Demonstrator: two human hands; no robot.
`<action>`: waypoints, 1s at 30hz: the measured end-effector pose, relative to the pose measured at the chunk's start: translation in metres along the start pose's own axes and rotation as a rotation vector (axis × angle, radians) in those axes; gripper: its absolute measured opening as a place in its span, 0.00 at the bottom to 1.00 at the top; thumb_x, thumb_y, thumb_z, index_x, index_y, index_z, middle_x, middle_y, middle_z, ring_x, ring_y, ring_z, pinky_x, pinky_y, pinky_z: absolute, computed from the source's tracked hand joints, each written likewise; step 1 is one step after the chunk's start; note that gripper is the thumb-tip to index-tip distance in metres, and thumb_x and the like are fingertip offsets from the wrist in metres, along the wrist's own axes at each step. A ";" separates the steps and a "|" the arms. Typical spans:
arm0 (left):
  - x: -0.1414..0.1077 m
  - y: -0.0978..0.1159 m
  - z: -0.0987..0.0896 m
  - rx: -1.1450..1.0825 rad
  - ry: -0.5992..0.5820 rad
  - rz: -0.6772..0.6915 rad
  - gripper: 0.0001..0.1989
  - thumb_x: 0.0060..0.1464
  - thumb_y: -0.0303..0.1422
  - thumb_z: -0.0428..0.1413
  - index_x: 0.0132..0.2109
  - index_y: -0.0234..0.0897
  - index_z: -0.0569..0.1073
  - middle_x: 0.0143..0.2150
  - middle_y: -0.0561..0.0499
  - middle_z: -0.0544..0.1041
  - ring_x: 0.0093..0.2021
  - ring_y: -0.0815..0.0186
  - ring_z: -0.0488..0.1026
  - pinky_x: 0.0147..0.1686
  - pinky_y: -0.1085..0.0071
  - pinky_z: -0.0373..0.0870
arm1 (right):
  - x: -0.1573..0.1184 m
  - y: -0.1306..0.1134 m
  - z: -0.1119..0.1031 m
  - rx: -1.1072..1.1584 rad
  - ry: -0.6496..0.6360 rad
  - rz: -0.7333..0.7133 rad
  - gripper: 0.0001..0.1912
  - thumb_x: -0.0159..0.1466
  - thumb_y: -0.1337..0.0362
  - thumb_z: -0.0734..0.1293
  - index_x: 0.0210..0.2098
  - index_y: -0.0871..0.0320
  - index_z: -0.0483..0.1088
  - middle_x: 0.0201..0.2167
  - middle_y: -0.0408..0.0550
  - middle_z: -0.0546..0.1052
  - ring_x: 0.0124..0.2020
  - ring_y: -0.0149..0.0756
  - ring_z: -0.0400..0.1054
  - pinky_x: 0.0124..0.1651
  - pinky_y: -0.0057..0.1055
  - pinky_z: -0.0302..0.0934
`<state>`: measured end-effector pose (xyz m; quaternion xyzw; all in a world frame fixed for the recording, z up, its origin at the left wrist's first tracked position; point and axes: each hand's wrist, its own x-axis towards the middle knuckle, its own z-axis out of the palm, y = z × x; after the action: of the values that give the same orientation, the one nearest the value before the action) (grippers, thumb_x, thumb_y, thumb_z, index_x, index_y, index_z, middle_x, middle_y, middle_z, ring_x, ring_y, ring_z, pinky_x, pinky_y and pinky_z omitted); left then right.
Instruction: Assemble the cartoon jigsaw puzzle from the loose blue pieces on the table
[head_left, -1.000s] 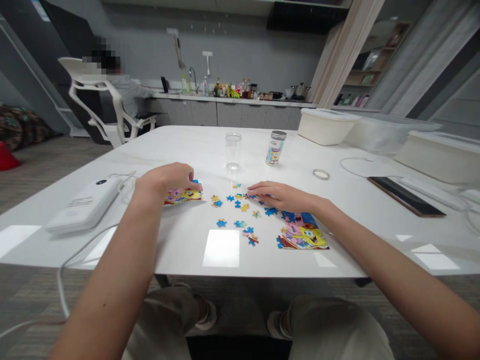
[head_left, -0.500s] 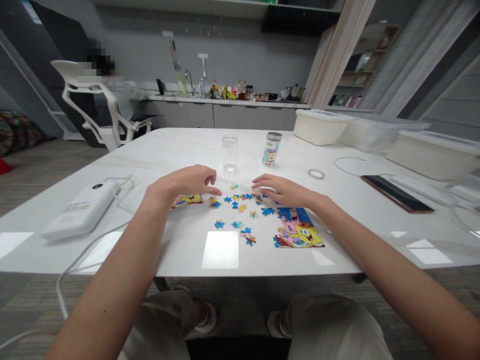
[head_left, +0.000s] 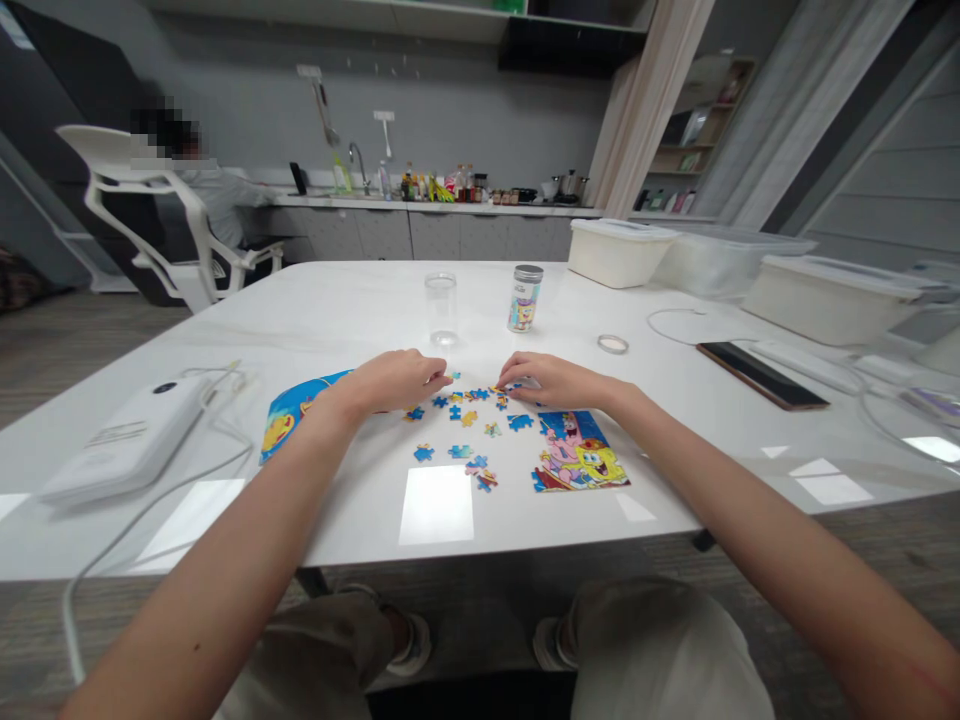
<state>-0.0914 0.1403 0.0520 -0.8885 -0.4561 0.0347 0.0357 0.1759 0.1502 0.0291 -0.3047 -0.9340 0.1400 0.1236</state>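
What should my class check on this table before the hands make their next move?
1. Loose pieces within reach of both hands: ok, they lie at and between the fingertips.
2. Left hand holding a piece: cannot tell.
3. Right hand holding a piece: cannot tell.
4. Assembled puzzle free of the right hand: ok.
5. Glass and jar upright, apart from the hands: ok.
6. Blue sheet uncovered: not ok, the left wrist lies over part of it.

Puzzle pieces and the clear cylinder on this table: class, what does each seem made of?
The puzzle pieces look like matt printed cardboard, thin and flat, though they are too small to be sure. The clear cylinder looks like glass or clear plastic: see-through with glossy highlights; the view cannot settle which.
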 end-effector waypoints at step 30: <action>0.000 -0.008 0.002 0.008 -0.060 -0.096 0.20 0.62 0.41 0.41 0.52 0.38 0.71 0.37 0.41 0.77 0.36 0.57 0.75 0.36 0.66 0.64 | 0.001 0.007 0.004 -0.036 0.090 0.093 0.18 0.59 0.78 0.59 0.44 0.57 0.73 0.44 0.53 0.72 0.45 0.38 0.68 0.51 0.38 0.63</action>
<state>-0.0984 0.1451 0.0504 -0.8639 -0.4991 0.0616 0.0270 0.1779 0.1553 0.0229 -0.3561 -0.9146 0.1153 0.1532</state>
